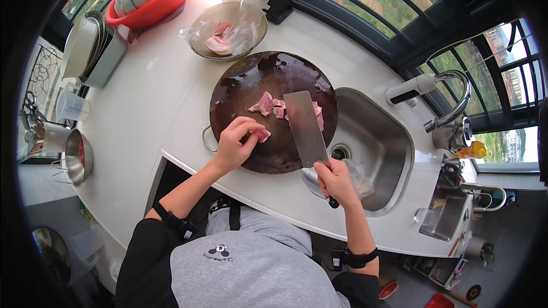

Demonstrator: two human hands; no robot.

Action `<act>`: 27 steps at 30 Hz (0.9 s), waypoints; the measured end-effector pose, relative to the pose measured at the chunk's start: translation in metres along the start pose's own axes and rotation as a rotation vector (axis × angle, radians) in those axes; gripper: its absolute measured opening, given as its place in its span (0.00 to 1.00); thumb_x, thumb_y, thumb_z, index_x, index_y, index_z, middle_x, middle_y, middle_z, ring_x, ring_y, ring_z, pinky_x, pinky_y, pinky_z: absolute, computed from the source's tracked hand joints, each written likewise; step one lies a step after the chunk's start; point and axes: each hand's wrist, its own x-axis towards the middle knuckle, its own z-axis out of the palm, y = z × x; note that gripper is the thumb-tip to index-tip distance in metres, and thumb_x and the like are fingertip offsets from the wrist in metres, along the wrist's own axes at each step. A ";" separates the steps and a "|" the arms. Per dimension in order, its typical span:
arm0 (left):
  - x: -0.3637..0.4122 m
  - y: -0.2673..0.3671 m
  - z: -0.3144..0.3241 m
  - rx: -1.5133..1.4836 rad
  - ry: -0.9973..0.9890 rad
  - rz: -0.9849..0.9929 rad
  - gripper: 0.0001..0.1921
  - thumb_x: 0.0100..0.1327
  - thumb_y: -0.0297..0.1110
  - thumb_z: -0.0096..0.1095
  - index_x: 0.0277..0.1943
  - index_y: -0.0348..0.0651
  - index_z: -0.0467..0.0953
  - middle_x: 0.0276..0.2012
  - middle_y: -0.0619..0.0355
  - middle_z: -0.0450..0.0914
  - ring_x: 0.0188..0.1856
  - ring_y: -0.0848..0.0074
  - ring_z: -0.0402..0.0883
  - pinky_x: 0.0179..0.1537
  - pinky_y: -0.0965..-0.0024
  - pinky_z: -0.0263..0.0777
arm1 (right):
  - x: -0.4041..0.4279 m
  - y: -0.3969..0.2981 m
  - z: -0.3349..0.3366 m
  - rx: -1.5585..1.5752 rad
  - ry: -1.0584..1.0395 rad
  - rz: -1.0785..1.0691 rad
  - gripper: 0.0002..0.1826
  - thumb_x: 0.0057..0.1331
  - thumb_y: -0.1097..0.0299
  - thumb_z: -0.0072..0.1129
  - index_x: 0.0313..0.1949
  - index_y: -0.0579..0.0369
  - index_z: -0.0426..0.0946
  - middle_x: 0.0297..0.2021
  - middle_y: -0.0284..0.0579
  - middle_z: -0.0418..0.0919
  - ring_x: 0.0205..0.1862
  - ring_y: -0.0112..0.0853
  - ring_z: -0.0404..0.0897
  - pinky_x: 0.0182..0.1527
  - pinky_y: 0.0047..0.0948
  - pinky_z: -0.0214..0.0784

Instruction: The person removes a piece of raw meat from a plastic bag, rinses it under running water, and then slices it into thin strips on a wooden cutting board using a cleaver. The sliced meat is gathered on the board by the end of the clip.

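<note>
My right hand (336, 181) grips the dark handle of a Chinese cleaver (306, 130). Its broad blade lies over the right half of a round, dark, wet chopping board (274, 154) and hides part of the meat beneath. In my left hand (234, 141), a small piece of raw meat (263, 135) is pinched between thumb and fingers, low over the board. A larger chunk of raw meat (262, 104) and some small cut bits (278, 109) lie left of the blade. Another meat piece (318, 115) shows past the blade's right edge.
Behind the board stands a bowl (260, 34) with raw meat and plastic film. A steel sink (387, 154) adjoins the board's right side, a tap (462, 94) beyond it. At left are a metal bowl (76, 162), a measuring cup (73, 105) and a red basket (160, 10) of dishes.
</note>
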 end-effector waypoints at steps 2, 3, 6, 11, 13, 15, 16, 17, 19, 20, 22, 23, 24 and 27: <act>0.015 0.007 0.005 -0.484 -0.041 -0.364 0.12 0.71 0.26 0.57 0.55 0.38 0.78 0.51 0.52 0.82 0.51 0.72 0.82 0.51 0.70 0.77 | -0.002 -0.008 -0.006 0.153 -0.109 0.029 0.16 0.72 0.65 0.54 0.26 0.56 0.68 0.14 0.35 0.67 0.10 0.21 0.64 0.13 0.26 0.60; 0.025 0.010 0.009 -0.735 -0.059 -0.535 0.14 0.74 0.29 0.54 0.58 0.38 0.76 0.52 0.52 0.81 0.52 0.72 0.81 0.53 0.70 0.77 | -0.001 -0.012 -0.009 0.237 -0.166 0.048 0.17 0.73 0.65 0.53 0.25 0.55 0.67 0.14 0.35 0.67 0.09 0.21 0.63 0.12 0.25 0.60; 0.051 0.012 0.015 -1.412 -0.316 -0.741 0.26 0.79 0.47 0.41 0.64 0.33 0.69 0.54 0.49 0.80 0.55 0.67 0.80 0.62 0.64 0.72 | 0.002 -0.020 -0.014 0.372 -0.279 0.100 0.18 0.73 0.65 0.52 0.23 0.54 0.64 0.13 0.34 0.66 0.09 0.21 0.62 0.11 0.24 0.58; 0.066 0.012 0.020 -1.508 -0.261 -0.844 0.29 0.77 0.51 0.41 0.59 0.29 0.74 0.52 0.48 0.82 0.53 0.67 0.81 0.60 0.62 0.73 | 0.015 -0.020 -0.024 0.421 -0.257 0.138 0.17 0.74 0.65 0.51 0.25 0.54 0.64 0.14 0.35 0.65 0.09 0.21 0.61 0.10 0.24 0.58; 0.068 0.012 0.017 -1.460 -0.255 -0.789 0.25 0.77 0.47 0.44 0.58 0.32 0.76 0.51 0.50 0.83 0.50 0.68 0.82 0.58 0.64 0.75 | 0.019 -0.017 -0.028 0.437 -0.235 0.120 0.17 0.74 0.65 0.51 0.25 0.54 0.64 0.14 0.35 0.65 0.09 0.21 0.61 0.10 0.25 0.58; 0.067 0.012 0.016 -1.048 -0.277 -0.797 0.20 0.77 0.42 0.48 0.56 0.35 0.79 0.51 0.52 0.83 0.48 0.68 0.82 0.56 0.65 0.76 | 0.022 -0.014 -0.032 0.428 -0.185 0.108 0.17 0.74 0.64 0.51 0.25 0.54 0.64 0.14 0.35 0.65 0.09 0.21 0.61 0.10 0.25 0.57; 0.067 0.012 0.017 -0.692 -0.317 -0.783 0.17 0.76 0.39 0.50 0.56 0.37 0.80 0.52 0.54 0.83 0.48 0.68 0.82 0.55 0.66 0.76 | 0.022 -0.012 -0.033 0.409 -0.145 0.106 0.17 0.74 0.64 0.51 0.25 0.54 0.64 0.14 0.35 0.66 0.09 0.21 0.61 0.10 0.25 0.57; 0.065 0.011 0.016 -0.377 -0.337 -0.696 0.15 0.75 0.36 0.53 0.55 0.39 0.82 0.53 0.55 0.82 0.48 0.68 0.82 0.55 0.66 0.75 | 0.023 -0.010 -0.033 0.389 -0.105 0.103 0.17 0.74 0.64 0.51 0.25 0.53 0.64 0.14 0.35 0.66 0.09 0.21 0.62 0.10 0.25 0.57; 0.066 0.006 0.023 0.084 -0.150 -0.003 0.09 0.64 0.24 0.65 0.47 0.42 0.85 0.48 0.55 0.82 0.46 0.66 0.80 0.47 0.67 0.76 | 0.023 -0.007 -0.033 0.356 -0.056 0.121 0.17 0.73 0.65 0.52 0.25 0.53 0.64 0.14 0.34 0.66 0.09 0.21 0.62 0.11 0.25 0.57; 0.067 0.003 0.024 0.177 -0.113 0.074 0.09 0.63 0.22 0.66 0.46 0.41 0.85 0.47 0.54 0.81 0.46 0.67 0.80 0.46 0.68 0.76 | 0.023 -0.005 -0.032 0.334 -0.038 0.124 0.16 0.73 0.65 0.52 0.26 0.53 0.65 0.15 0.34 0.66 0.09 0.21 0.62 0.11 0.25 0.58; 0.067 -0.005 0.023 0.272 -0.055 -0.038 0.12 0.58 0.21 0.68 0.46 0.40 0.84 0.47 0.54 0.79 0.48 0.64 0.78 0.48 0.66 0.75 | 0.022 -0.002 -0.029 0.256 -0.014 0.110 0.15 0.73 0.65 0.53 0.26 0.53 0.66 0.15 0.33 0.67 0.10 0.20 0.63 0.12 0.24 0.58; 0.071 -0.010 0.020 0.420 0.016 0.033 0.14 0.57 0.25 0.70 0.47 0.40 0.83 0.49 0.52 0.78 0.51 0.61 0.77 0.52 0.64 0.73 | 0.021 -0.001 -0.027 0.199 -0.007 0.092 0.15 0.73 0.65 0.53 0.26 0.53 0.66 0.15 0.32 0.67 0.10 0.20 0.63 0.12 0.24 0.57; 0.073 -0.014 0.019 0.411 -0.017 0.006 0.14 0.55 0.25 0.70 0.46 0.40 0.82 0.47 0.52 0.78 0.51 0.59 0.76 0.53 0.62 0.72 | 0.020 0.000 -0.025 0.150 0.008 0.095 0.15 0.73 0.66 0.53 0.26 0.53 0.67 0.15 0.32 0.67 0.10 0.19 0.63 0.12 0.24 0.57; 0.077 -0.025 0.015 0.412 -0.132 -0.029 0.15 0.52 0.26 0.69 0.45 0.39 0.81 0.44 0.51 0.77 0.49 0.58 0.76 0.53 0.61 0.72 | 0.019 0.002 -0.018 -0.005 0.011 0.009 0.16 0.73 0.66 0.53 0.25 0.54 0.68 0.14 0.30 0.67 0.11 0.18 0.65 0.13 0.23 0.56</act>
